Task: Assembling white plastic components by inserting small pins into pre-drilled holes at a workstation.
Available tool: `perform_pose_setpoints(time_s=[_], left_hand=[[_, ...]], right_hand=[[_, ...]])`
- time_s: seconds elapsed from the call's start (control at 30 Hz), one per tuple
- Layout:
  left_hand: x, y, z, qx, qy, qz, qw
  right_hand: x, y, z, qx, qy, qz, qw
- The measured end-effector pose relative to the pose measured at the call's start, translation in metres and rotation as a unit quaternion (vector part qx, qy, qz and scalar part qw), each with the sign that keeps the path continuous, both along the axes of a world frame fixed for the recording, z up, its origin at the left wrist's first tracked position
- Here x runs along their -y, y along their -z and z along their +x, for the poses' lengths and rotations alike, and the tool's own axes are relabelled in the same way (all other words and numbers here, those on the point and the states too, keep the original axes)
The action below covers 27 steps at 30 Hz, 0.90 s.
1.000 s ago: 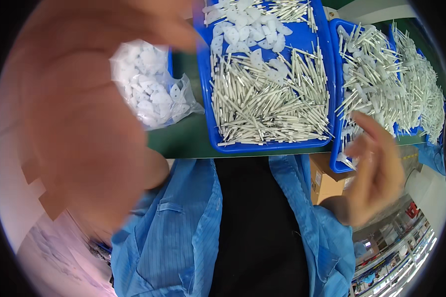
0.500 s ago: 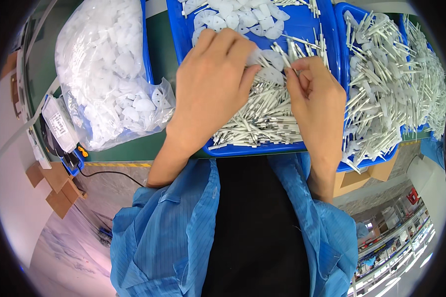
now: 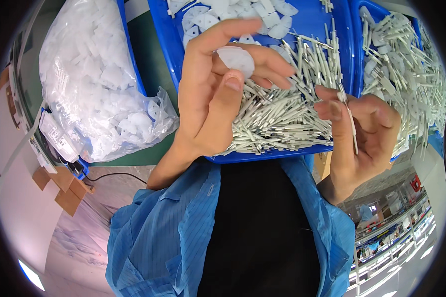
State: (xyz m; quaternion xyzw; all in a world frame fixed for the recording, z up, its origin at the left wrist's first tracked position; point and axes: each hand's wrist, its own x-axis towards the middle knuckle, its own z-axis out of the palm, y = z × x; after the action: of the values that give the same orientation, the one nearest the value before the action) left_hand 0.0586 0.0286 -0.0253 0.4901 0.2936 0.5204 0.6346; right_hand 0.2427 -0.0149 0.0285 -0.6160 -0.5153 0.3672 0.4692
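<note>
My left hand (image 3: 208, 94) is raised over the middle blue tray (image 3: 158, 29), palm turned up. Its thumb presses a flat white plastic piece (image 3: 237, 60) with a rounded edge against the fingers. At the right side of the tray, my right hand (image 3: 359, 131) pinches a thin white rod (image 3: 352, 123) between thumb and forefinger, the rod standing steeply. Below and between the hands lies a heap of white rods with metallic parts (image 3: 277, 121). More flat white pieces (image 3: 208, 20) lie in the far part of the tray.
A clear plastic bag (image 3: 94, 89) full of white pieces lies on the left. Another blue bin at the right holds rods with white pieces attached (image 3: 394, 64). A white labelled box (image 3: 59, 133) stands at the far left, beside the dark green table (image 3: 151, 54).
Both hands have drawn apart and turned palm-up. My left hand now shows a flat white piece in it; my right hand has moved right and nearer with a rod.
</note>
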Motion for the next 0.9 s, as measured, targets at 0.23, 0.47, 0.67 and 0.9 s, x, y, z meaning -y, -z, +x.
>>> perform_pose_setpoints(time_s=[0.23, 0.47, 0.67, 0.9], left_hand=[[-0.008, -0.001, -0.003, -0.068, -0.004, 0.017, 0.998], [0.001, 0.002, 0.003, 0.065, -0.086, -0.070, 0.992], [-0.001, 0.007, -0.001, -0.040, -0.080, -0.006, 0.996], [-0.003, 0.005, 0.001, -0.058, -0.088, -0.033, 0.994]], right_hand=[[-0.007, 0.003, -0.008, -0.075, -0.061, 0.089, 0.991], [-0.014, 0.010, -0.027, 0.045, -0.080, 0.067, 0.993], [-0.017, -0.003, -0.018, 0.073, -0.161, -0.192, 0.965], [-0.012, 0.002, -0.036, 0.028, -0.161, -0.094, 0.982]])
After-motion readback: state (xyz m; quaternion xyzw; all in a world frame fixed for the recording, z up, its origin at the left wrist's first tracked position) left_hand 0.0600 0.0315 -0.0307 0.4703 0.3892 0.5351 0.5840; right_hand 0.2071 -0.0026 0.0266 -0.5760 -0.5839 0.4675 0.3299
